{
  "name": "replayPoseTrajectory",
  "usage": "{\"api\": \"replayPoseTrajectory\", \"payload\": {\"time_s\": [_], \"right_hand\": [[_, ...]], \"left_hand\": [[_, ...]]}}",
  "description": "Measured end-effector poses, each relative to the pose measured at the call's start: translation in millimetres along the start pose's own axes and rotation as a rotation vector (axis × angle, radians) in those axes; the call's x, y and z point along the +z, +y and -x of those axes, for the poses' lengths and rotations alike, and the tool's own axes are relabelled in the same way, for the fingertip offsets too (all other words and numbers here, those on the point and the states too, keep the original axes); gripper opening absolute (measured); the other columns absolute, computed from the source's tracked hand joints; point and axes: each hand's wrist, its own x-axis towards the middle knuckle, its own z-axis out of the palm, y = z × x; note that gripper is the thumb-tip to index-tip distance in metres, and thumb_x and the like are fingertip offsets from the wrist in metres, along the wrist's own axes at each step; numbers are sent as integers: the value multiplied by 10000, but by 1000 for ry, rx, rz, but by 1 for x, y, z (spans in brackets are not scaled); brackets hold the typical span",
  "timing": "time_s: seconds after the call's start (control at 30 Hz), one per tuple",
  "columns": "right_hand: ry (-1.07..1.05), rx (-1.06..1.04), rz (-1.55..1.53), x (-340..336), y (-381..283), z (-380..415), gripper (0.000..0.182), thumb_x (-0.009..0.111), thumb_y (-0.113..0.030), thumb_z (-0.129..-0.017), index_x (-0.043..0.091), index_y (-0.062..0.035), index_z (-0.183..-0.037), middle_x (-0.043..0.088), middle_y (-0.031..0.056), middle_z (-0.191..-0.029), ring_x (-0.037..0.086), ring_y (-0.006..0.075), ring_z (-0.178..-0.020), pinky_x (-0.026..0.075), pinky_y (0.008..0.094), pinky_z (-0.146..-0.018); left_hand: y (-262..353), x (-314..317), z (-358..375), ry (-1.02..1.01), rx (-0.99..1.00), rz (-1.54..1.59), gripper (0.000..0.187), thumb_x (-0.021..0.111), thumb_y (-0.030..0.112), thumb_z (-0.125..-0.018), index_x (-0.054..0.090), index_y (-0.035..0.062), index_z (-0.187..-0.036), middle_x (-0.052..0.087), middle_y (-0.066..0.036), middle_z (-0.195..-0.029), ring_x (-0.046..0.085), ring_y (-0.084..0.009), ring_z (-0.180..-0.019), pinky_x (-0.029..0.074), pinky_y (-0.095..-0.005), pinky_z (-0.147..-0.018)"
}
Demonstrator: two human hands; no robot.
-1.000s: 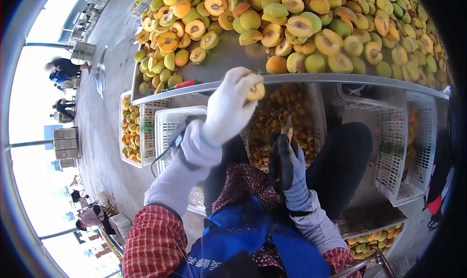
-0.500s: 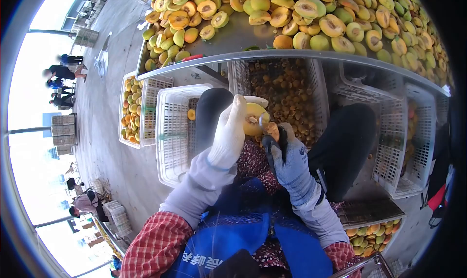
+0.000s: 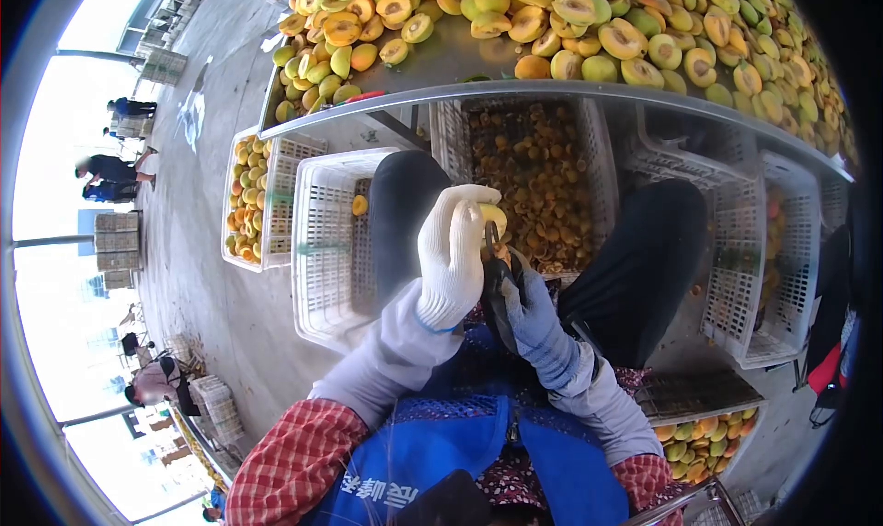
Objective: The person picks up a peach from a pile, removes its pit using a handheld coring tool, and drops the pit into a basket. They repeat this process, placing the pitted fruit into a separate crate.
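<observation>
My left hand [image 3: 452, 250], in a white knit glove, has its fingers wrapped around a yellow peach half [image 3: 495, 217], mostly hidden behind the fingers. Close against it, my right hand [image 3: 535, 322], in a blue-grey glove, grips a pitting tool [image 3: 496, 291] with a dark handle. The tool's tip is at the peach half's lower edge, and orange-brown bits show there. Both hands are above my lap, in front of a crate [image 3: 602, 177] of brown pits and scraps between my knees.
A metal table [image 3: 432, 62] heaped with halved peaches spans the front, with a red-handled item [image 3: 366, 97] on it. White crates stand at left [image 3: 317, 296] and right [image 3: 736, 278]. A crate of fruit [image 3: 246, 200] sits farther left. Several people are in the background.
The peach half has turned so its cut face no longer shows. My right hand has moved lower and closer to my left, with the tool now more upright.
</observation>
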Motion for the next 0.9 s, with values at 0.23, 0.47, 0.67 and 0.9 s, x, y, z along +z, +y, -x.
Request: {"api": "replayPoseTrajectory", "payload": {"time_s": [0.23,0.47,0.67,0.9], "right_hand": [[45,-85,49,0,-14,-2,415,460,-203,-973,438,65,-1289,583,220,-967,601,303,-851,485,401,-733],[25,-190,171,-9,-20,-1,449,483,-211,-963,421,87,-1293,587,253,-1024,611,348,-900,488,409,-762],[-79,-79,161,-19,-15,-2,458,520,-171,-938,420,79,-1308,617,217,-941,625,329,-840,495,402,-735],[-32,89,-114,-11,-5,6,461,538,-138,-926,425,62,-1326,613,216,-1010,619,285,-852,494,375,-720]], "left_hand": [[-9,14,8,67,100,71,273,400,188,-1028,581,-4,-1100,649,-88,-876,559,-98,-718,464,-230,-679],[-5,9,7,-14,195,-121,389,375,327,-1048,564,-7,-1107,633,-99,-917,573,-95,-745,464,-210,-679],[1,2,-6,-148,-148,45,371,385,295,-1046,581,-20,-1037,615,-87,-803,545,-93,-569,455,-208,-521],[-9,5,0,-107,-5,-94,328,392,253,-1038,579,-15,-1058,614,-74,-786,543,-86,-607,449,-214,-554]]}}
